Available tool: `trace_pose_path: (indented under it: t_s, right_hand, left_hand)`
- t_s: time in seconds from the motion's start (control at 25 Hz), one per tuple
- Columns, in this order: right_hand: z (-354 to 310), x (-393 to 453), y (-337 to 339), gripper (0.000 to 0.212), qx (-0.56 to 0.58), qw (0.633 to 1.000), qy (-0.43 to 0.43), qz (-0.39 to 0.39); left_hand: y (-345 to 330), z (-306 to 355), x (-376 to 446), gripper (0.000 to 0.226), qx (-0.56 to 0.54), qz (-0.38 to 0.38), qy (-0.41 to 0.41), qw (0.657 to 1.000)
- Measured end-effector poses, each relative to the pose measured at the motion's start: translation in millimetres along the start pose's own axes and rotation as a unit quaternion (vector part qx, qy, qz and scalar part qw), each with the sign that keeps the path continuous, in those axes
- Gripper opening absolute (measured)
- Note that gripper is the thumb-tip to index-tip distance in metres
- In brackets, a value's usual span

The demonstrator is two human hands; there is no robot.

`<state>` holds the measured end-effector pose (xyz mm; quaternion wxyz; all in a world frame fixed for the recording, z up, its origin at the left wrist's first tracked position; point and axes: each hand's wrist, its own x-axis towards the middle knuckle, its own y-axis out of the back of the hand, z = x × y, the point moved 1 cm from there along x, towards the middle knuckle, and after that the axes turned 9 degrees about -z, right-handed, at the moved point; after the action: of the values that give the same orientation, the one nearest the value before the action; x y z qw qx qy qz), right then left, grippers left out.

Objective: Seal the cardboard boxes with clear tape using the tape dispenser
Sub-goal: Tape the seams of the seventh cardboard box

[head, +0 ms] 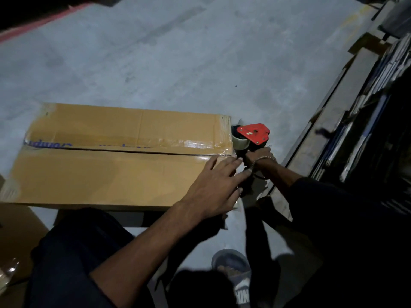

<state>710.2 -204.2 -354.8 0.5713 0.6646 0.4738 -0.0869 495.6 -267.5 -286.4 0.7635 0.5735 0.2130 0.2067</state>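
Nearest to me, at the bottom of the view, I see dark trouser legs and a grey shoe point(233, 274) planted on the concrete floor point(155, 52). At the near left a second piece of brown cardboard point(17, 236) lies flat, with a bit of crumpled clear film on it at the frame's edge.

Moving out, my left hand point(213, 187) reaches across from the lower left with its fingers straight and spread, lying flat on the near right corner of the cardboard box point(100, 170). It grasps nothing; it only presses down on the top flap beside the seam. Just to its right, my right hand point(258, 156) is curled round the handle of the tape dispenser point(251, 136), a bracelet showing at the wrist. The dispenser's red side plate faces up and its roll of clear tape sits against the right end of the box, right at the end of the centre seam.

The box lies on the floor across the middle left of the view, flaps closed. A shiny strip of clear tape point(178, 143) runs along the seam, and blue printing shows upside down near the left end. More tape glints at the box's corners.

Farther off, bare floor stretches away, with a red line at the far left. Along the right side stand dark stacked shelves point(367, 96), too dim to make out.
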Motion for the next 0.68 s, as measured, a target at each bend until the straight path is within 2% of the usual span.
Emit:
trace_pose_path:
  t_s: [0.04,0.12,0.28,0.32,0.4,0.48,0.52,0.6,0.68]
  right_hand:
    - [2.4,8.3,-9.3,0.076,-0.011,1.0,-0.007,0.004]
    - [5.0,14.7,-23.1,0.073,-0.029,0.999,-0.019,0.005]
    - [9.4,25.2,-43.6,0.061,-0.019,0.999,-0.019,0.035]
    - [13.4,30.7,-46.0,0.061,-0.03,0.999,-0.012,0.023]
    - [21.5,39.4,-41.9,0.062,-0.09,0.995,0.021,-0.02]
    - [19.8,27.5,-28.4,0.046,-0.149,0.985,0.054,-0.067]
    - [18.1,14.3,-20.6,0.039,-0.151,0.981,0.05,-0.11]
    - [6.9,-20.1,-0.6,0.039,-0.127,0.969,0.025,-0.209]
    - [-7.7,-45.8,24.6,0.041,-0.087,0.97,0.041,-0.225]
  left_hand:
    - [-1.2,-3.2,-3.3,0.058,-0.009,-0.005,0.023,1.0]
    - [-4.6,-2.9,-6.5,0.06,-0.028,-0.015,0.043,0.999]
    - [-0.7,-8.1,-6.5,0.066,-0.054,-0.048,0.021,0.997]
    - [3.0,-14.2,-7.3,0.067,-0.068,-0.061,0.017,0.996]
    - [11.8,-32.5,-11.7,0.068,-0.087,-0.074,0.033,0.993]
    - [18.0,-55.8,-21.5,0.068,-0.064,-0.106,0.074,0.99]
    - [19.5,-64.0,-29.7,0.069,-0.045,-0.136,0.095,0.985]
    - [20.3,-74.1,-48.7,0.073,-0.014,-0.195,0.123,0.973]
    - [19.8,-82.1,-67.4,0.076,-0.019,-0.225,0.157,0.961]
